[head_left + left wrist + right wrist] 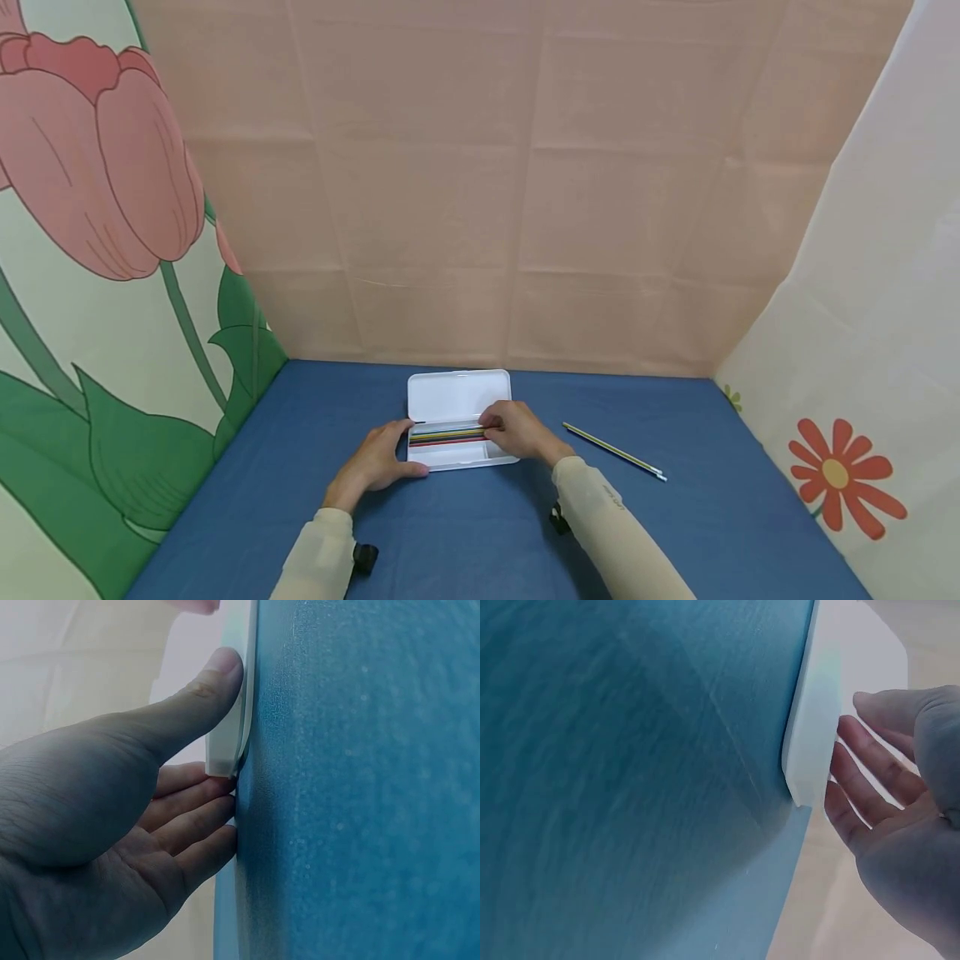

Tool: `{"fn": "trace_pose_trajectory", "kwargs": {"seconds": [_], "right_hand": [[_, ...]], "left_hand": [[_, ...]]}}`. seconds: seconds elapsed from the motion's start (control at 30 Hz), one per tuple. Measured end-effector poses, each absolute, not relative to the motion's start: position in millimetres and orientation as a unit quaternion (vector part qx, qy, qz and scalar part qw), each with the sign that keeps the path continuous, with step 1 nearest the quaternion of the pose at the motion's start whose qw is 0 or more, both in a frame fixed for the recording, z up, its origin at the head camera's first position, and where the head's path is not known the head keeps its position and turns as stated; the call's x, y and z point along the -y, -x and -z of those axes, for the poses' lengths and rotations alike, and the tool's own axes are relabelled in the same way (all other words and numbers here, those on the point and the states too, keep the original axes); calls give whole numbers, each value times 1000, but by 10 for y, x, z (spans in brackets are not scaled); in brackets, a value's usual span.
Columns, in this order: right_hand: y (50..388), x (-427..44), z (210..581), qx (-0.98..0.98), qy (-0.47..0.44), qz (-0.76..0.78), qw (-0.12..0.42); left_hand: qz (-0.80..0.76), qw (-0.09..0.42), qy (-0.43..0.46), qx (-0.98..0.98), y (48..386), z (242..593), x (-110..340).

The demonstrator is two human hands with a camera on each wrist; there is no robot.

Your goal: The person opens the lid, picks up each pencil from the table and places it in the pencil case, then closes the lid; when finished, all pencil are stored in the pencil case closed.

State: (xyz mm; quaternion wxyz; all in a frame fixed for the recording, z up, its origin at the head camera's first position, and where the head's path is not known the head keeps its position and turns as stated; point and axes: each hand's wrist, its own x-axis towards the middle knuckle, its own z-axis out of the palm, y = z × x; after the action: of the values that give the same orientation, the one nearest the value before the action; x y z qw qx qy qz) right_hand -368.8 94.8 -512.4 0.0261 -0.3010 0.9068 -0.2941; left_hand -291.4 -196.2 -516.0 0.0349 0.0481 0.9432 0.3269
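An open white pencil case [459, 396] lies on the blue table, its lid tilted up at the back. Several coloured pencils [442, 437], with yellow, blue and red among them, lie side by side in its tray. My left hand [378, 458] grips the case's left end, thumb at the front edge and fingers around the far side. Over the tray's right part is my right hand [517, 429], its fingertips at the pencils' right ends. The right wrist view shows those fingers bent behind the case's wall [814, 742]; whether they pinch a pencil is hidden.
Two pencils [615, 451] lie together slantwise on the table, right of the case. A beige cloth wall [517, 208] stands behind the blue tabletop [450, 542]. Flower-printed cloths flank it on the left and right.
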Motion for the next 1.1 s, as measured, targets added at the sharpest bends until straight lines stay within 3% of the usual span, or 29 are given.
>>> {"fn": "trace_pose_trajectory", "kwargs": {"seconds": [1.1], "right_hand": [[3250, -1701, 4985, -911, 263, 316, 9]], "left_hand": [[-328, 32, -52, -943, 2921, 5174, 1973]]}}
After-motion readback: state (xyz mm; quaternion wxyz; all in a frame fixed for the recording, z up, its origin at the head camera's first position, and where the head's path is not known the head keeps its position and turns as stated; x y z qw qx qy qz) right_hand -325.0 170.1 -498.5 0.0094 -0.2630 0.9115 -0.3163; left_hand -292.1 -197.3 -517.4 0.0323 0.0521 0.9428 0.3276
